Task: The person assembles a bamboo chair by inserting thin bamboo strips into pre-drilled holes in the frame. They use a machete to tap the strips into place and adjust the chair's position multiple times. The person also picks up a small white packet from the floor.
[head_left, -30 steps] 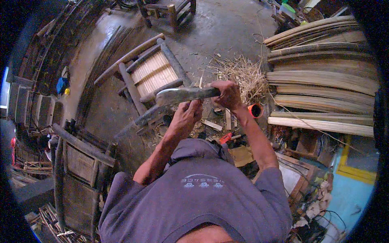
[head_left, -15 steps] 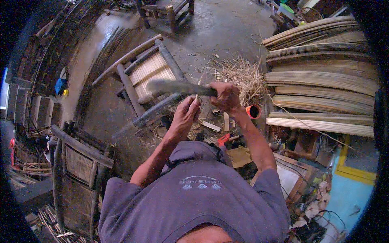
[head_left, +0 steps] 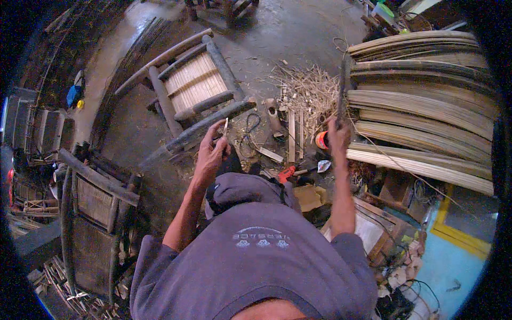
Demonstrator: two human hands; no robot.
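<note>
My right hand [head_left: 338, 134] is raised and grips the handle of a long dark blade [head_left: 342, 88], which points up and away from me. My left hand [head_left: 212, 152] pinches a thin pale sliver of bamboo [head_left: 225, 127] upright, close to a dark round pole [head_left: 205, 129] lying across the floor. The two hands are well apart. My grey shirt fills the lower middle of the view.
A bamboo chair frame with a slatted seat [head_left: 193, 82] lies ahead on the concrete floor. A heap of shavings [head_left: 309, 93] sits beyond the hands. Stacked split bamboo strips [head_left: 426, 106] fill the right. Another chair frame [head_left: 96, 208] stands at my left. Small tools and scraps [head_left: 290, 170] litter the floor.
My right hand has swung the blade from lying level across my front, beside the left hand, up and to the right until it stands upright. The left hand now holds only the sliver.
</note>
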